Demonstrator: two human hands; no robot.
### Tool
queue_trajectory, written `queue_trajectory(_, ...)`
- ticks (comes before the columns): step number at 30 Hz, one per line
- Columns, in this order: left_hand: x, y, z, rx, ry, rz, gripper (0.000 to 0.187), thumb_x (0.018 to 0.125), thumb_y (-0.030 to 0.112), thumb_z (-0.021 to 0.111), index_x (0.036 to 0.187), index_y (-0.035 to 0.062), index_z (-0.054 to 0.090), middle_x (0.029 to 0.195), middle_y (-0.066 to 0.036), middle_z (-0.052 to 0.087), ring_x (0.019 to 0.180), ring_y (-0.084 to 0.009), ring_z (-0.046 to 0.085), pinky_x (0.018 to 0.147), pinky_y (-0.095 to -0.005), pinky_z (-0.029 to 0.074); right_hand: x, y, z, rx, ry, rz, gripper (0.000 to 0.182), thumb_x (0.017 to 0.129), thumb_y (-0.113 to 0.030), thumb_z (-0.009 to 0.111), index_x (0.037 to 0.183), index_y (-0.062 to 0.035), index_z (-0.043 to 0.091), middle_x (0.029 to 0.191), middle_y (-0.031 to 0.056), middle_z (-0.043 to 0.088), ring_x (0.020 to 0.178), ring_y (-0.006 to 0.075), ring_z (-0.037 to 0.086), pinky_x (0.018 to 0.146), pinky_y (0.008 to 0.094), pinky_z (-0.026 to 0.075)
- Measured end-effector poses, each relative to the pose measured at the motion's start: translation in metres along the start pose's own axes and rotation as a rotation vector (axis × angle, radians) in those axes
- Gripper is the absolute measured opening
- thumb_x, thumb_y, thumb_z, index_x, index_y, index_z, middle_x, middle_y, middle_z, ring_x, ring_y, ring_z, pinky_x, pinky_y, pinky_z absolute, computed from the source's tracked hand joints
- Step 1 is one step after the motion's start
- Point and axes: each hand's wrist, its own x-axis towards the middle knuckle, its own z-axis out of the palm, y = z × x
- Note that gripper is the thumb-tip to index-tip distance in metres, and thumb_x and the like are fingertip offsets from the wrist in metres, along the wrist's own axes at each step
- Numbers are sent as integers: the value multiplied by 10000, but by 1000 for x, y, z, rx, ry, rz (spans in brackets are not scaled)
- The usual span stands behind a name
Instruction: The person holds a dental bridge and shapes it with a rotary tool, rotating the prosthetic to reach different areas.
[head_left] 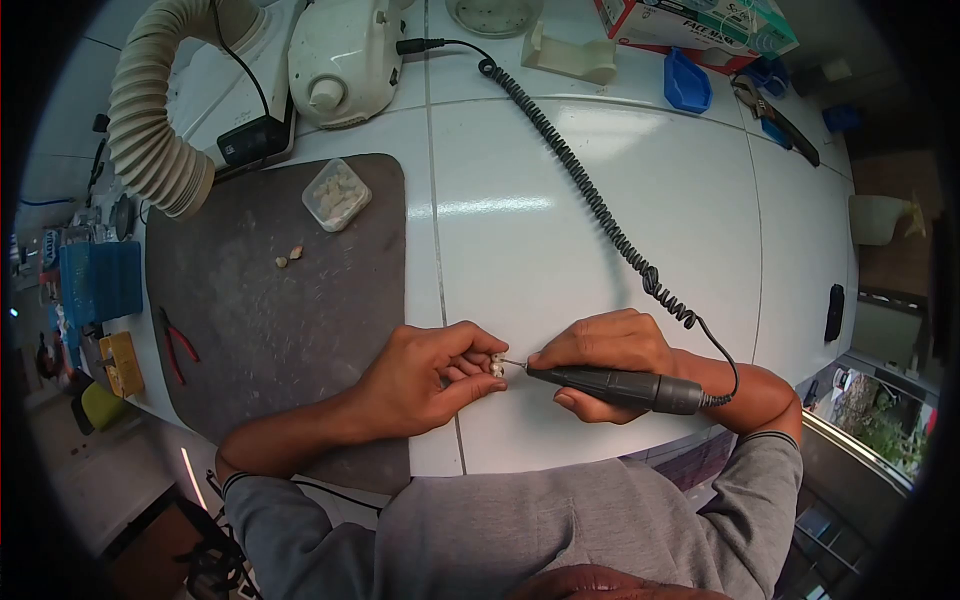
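My left hand (420,375) pinches a small cream-white piece (497,369), knobbly like a few dental teeth, between thumb and fingertips. Most of the piece shows at the fingertips, but it is too small to make out fully. My right hand (612,342) is wrapped round a black rotary handpiece (640,388). Its thin metal bur (514,362) points left and meets or nearly meets the piece; contact cannot be told. From the handpiece's rear, a coiled black cord (590,190) runs up to the white control unit (345,60). Both hands are just above the white tabletop (560,270).
On the dark mat (270,330) are a clear tub (337,195) of pale pieces, two small bits (288,258) and red-handled pliers (178,345). A ribbed hose (150,110) arches at upper left. Farther back lie a blue tray (687,82), a mask box (690,30) and a black-handled tool (778,120).
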Motion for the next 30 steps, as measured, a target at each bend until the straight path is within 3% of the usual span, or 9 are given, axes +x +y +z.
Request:
queue_trajectory(4, 0, -1, 0, -11, 2, 7, 328, 966, 119, 823, 1217, -46, 691, 994, -131, 791, 924, -165, 794, 815, -274, 647, 1, 0, 1, 0, 4, 6, 311, 888, -178, 775, 1082, 65, 757, 869, 185, 790, 723, 265, 798, 664, 340, 673)
queue_trajectory(7, 1, 0, 1, -28, 12, -7, 344, 947, 105, 842, 1229, -45, 713, 985, -103, 794, 920, -119, 775, 815, -230, 625, 1, -1, -1, 6, -3, 10, 309, 887, -175, 776, 1082, 64, 757, 870, 185, 790, 724, 267, 799, 667, 340, 675)
queue_trajectory(13, 1, 0, -1, -5, -10, 10, 327, 968, 117, 820, 1216, -49, 687, 1007, -140, 790, 921, -162, 791, 812, -272, 645, 0, 0, 0, 0, -7, 24, 301, 881, -169, 770, 1077, 59, 758, 873, 185, 791, 722, 267, 800, 667, 343, 677)
queue_trajectory(19, 0, 0, 0, -14, 10, 6, 336, 945, 102, 841, 1224, -40, 717, 975, -101, 790, 901, -117, 771, 799, -227, 617, 1, -1, -2, -10, -17, 31, 294, 878, -163, 764, 1076, 54, 759, 875, 177, 792, 726, 265, 801, 668, 339, 676)
queue_trajectory(30, 0, 0, -1, -4, -21, 18, 332, 972, 122, 817, 1223, -49, 685, 1033, -146, 787, 932, -170, 789, 815, -274, 646, 0, -2, 0, 2, 25, 24, 282, 876, -140, 752, 1084, 50, 767, 858, 164, 784, 682, 255, 779, 620, 333, 644)
